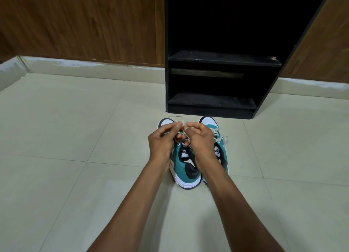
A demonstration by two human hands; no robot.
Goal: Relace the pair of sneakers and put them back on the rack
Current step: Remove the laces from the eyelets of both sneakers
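Note:
Two teal, white and black sneakers stand side by side on the tiled floor, toes toward the rack. The left sneaker (184,165) lies under both hands. My left hand (163,138) and my right hand (198,136) meet above its tongue, each pinching a cream lace (176,117) that loops up past the toe. The right sneaker (217,136) shows cream laces threaded and hanging off its right side; my right forearm hides part of it. The black shoe rack (222,59) stands just beyond, shelves bare.
Wood-panelled wall (85,25) runs behind, with a pale skirting strip along the floor. Pale floor tiles (75,138) spread left and right of the sneakers. A wooden panel (324,44) flanks the rack's right side.

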